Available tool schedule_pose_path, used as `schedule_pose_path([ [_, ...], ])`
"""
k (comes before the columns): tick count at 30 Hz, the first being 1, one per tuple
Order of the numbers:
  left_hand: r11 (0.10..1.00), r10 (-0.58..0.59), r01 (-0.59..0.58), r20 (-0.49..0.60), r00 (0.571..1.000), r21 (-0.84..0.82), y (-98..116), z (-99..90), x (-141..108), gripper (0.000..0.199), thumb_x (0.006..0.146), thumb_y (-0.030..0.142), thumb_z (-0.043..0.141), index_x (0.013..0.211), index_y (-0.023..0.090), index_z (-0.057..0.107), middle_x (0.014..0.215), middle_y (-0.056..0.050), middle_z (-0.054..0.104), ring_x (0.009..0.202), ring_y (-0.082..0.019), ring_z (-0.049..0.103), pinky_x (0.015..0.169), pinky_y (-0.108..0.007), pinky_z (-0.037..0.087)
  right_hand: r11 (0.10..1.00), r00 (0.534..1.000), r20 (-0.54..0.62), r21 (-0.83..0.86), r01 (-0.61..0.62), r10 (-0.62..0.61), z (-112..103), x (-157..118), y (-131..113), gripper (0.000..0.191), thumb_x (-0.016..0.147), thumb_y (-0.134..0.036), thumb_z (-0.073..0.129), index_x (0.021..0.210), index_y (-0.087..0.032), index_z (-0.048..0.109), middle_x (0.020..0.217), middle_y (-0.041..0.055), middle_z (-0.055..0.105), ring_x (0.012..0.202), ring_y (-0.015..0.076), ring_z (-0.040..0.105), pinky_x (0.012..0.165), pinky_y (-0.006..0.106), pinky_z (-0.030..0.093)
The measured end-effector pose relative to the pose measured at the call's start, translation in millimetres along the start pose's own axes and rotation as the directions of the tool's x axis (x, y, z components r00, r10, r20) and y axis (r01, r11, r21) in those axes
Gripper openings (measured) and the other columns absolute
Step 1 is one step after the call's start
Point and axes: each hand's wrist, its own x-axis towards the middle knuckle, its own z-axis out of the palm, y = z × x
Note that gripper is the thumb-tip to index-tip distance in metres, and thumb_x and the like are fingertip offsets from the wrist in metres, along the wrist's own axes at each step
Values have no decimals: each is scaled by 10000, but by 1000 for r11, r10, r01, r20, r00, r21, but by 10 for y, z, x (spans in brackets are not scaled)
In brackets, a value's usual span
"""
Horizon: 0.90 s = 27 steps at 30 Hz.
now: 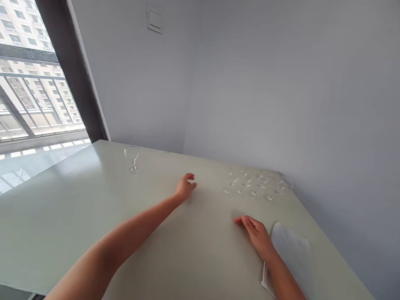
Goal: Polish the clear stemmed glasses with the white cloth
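My left hand is at the middle of the pale green table, fingers slightly curled and holding nothing. The nearest thing to it is a clear stemmed wine glass, standing upright to its left near the far edge. My right hand lies low over the tabletop, fingers together and empty, and its wrist passes over a folded white cloth. Beyond that hand, a cluster of several clear glasses stands at the far right corner. Their transparency hides their exact outlines and number.
A grey wall rises behind the far table edge and along the right side, with a white wall switch on it. To the left is a large window with railings and apartment blocks outside.
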Motion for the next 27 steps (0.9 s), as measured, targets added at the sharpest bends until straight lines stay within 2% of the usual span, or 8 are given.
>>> schedule_pose_path([
  [3,999,30,-26,206,978,-18,214,673,-36,468,648,188,623,1098,238,505,1053,-32,597,592,-69,509,562,-209,423,1000,1000,-8,-27,8,-8,6,-8,-30,465,797,-577,400,818,-189,655,899,67,667,876,228,582,838,359,410],
  [6,999,44,-33,310,950,-40,390,1121,-57,575,645,220,647,1184,221,445,1075,-58,590,617,-74,528,563,-206,432,998,999,-19,-47,29,-30,10,-6,-45,480,799,-580,385,828,-183,654,858,58,666,841,224,576,787,343,421],
  [9,998,53,-36,345,937,-53,463,1318,-75,442,688,223,615,1113,189,499,960,-52,617,614,-72,530,584,-203,437,997,999,-10,-66,44,-45,11,0,-41,471,806,-564,378,842,-185,654,842,51,664,812,216,569,753,328,421],
  [12,998,50,-31,341,939,-60,414,1262,-76,213,739,219,555,946,170,572,805,-24,615,542,-58,502,552,-197,434,996,999,-3,-85,41,-42,14,7,-13,456,797,-558,391,832,-185,650,825,45,662,779,209,569,721,319,426],
  [16,997,35,-16,258,965,-76,214,766,-29,164,751,207,530,909,177,566,730,5,595,478,-44,478,510,-181,431,994,999,-5,-106,32,-33,21,25,38,449,772,-569,420,822,-184,646,846,52,668,808,220,580,730,318,435],
  [21,998,-5,5,7,1000,-58,-168,-394,18,161,743,218,520,900,190,547,691,19,572,472,-53,493,521,-187,429,991,999,5,-128,42,-41,22,18,25,401,764,-546,448,786,-198,645,872,51,674,831,221,590,743,307,438],
  [24,999,-44,38,-160,986,-36,-414,-1114,3,159,731,236,519,884,194,538,664,27,552,480,-66,497,525,-199,421,991,1000,0,-133,25,-26,26,-4,-5,384,763,-535,454,782,-203,646,873,49,675,827,220,592,732,305,444],
  [27,996,-84,79,-290,953,-30,-607,-1669,-7,152,713,251,524,851,191,534,631,31,535,475,-79,492,526,-216,418,987,1000,-12,-160,10,-12,40,-14,-16,399,765,-549,438,788,-207,644,882,52,675,829,229,594,708,311,454],
])
